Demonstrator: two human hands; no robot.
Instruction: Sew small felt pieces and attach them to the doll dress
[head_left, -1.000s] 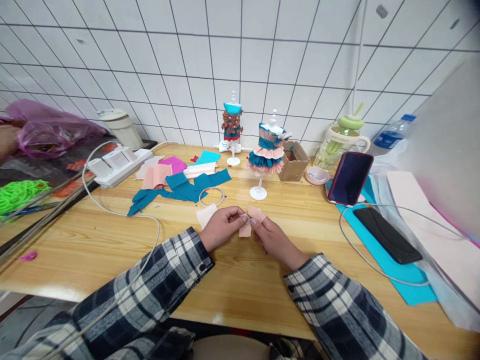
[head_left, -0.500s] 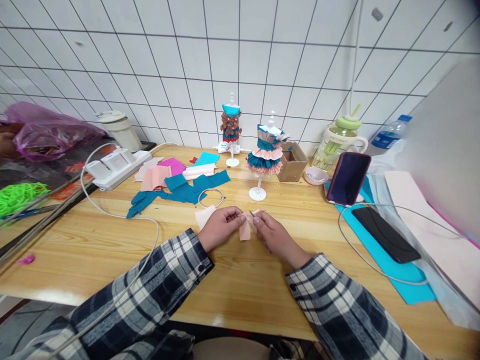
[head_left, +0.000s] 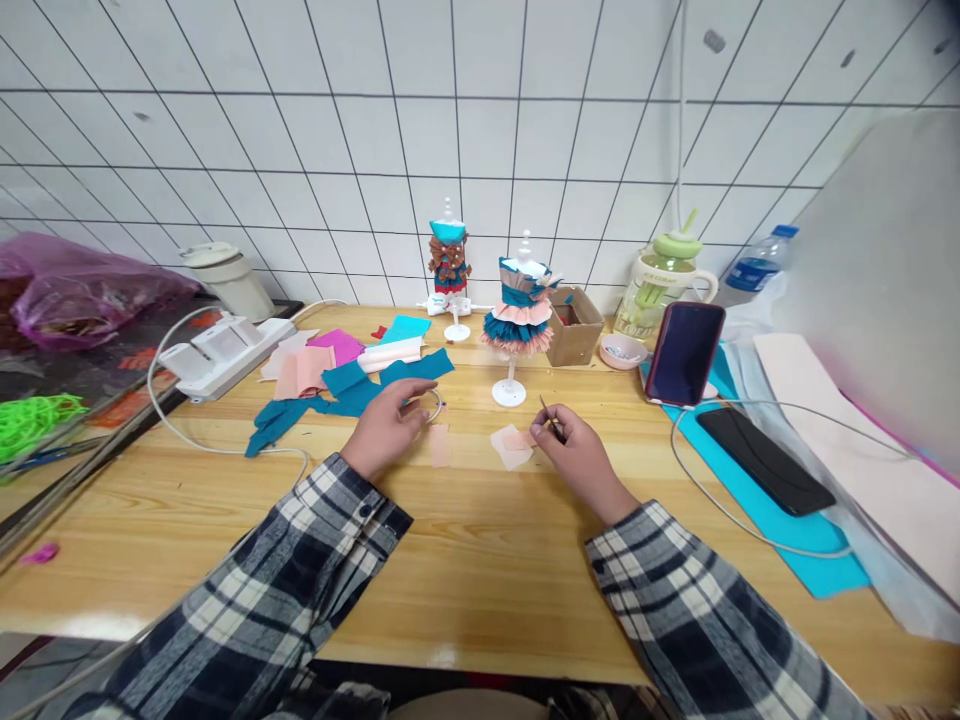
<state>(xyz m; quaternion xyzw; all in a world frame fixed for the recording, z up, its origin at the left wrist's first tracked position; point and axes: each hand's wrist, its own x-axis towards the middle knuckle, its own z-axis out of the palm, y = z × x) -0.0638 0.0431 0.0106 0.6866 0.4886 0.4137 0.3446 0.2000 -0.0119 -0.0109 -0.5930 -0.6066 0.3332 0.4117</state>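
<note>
My left hand (head_left: pixel 386 428) is over the white ring (head_left: pixel 436 404), fingers bent and apart; whether it touches the ring is unclear. A small pale pink paper piece (head_left: pixel 440 446) lies just right of it on the table. My right hand (head_left: pixel 579 455) is closed on a thin dark pointed tool (head_left: pixel 550 414). Beside its fingertips are overlapping pale pink paper pieces (head_left: pixel 512 448). Behind them stands a small white mannequin in a teal and pink ruffled dress (head_left: pixel 517 320). A second mannequin in brown, teal and red (head_left: pixel 449 262) is farther back.
Teal (head_left: pixel 351 388) and pink paper scraps (head_left: pixel 304 371) lie left of centre. A power strip (head_left: pixel 225 355) and cable are at the left. A box (head_left: pixel 576 335), small bowl (head_left: pixel 623 350), cup, bottle and two phones (head_left: pixel 685 353) stand or lie right.
My left hand has moved left, away from the pale pink pieces, to the ring. My right hand has drawn slightly right with the tool. The pink pieces now lie apart on the table.
</note>
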